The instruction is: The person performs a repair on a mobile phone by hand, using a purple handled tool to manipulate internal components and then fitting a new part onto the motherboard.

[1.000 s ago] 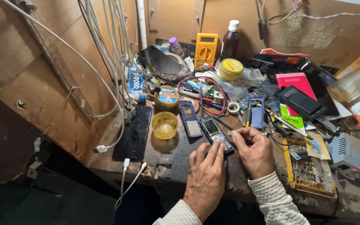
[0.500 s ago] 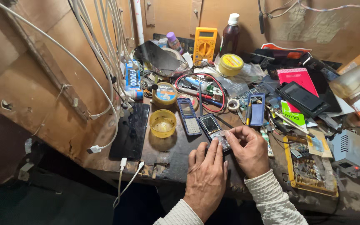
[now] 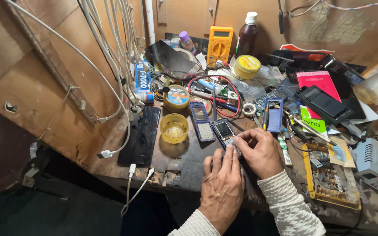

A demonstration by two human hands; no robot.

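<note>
Both hands work at the front edge of a cluttered wooden bench [image 3: 184, 164]. The left hand [image 3: 221, 185] lies flat with its fingers together, pressing down on the lower end of a small dark phone [image 3: 225, 131] that lies face up near the bench's front. The right hand [image 3: 261, 150] curls over from the right, thumb and forefinger pinched at the phone's lower right edge; whether a small tool sits between them cannot be told. The only bare patch of bench is the strip just left of the hands, under a yellow cup [image 3: 174, 128] and beside a black tablet [image 3: 141, 135] that reaches the front left corner. Just left of the phone lies a blue phone shell [image 3: 201, 121], and to its right a blue frame [image 3: 274, 114]. Farther back stand a round tin with a blue and orange label [image 3: 176, 96], a yellow meter [image 3: 219, 45] against the wall, a dark bottle with a white cap [image 3: 246, 36] and a yellow-lidded jar [image 3: 246, 66]. A pink booklet [image 3: 319, 83] and a green label [image 3: 312, 121] lie right of the middle. White cables [image 3: 110, 57] hang down the left wall.
</note>
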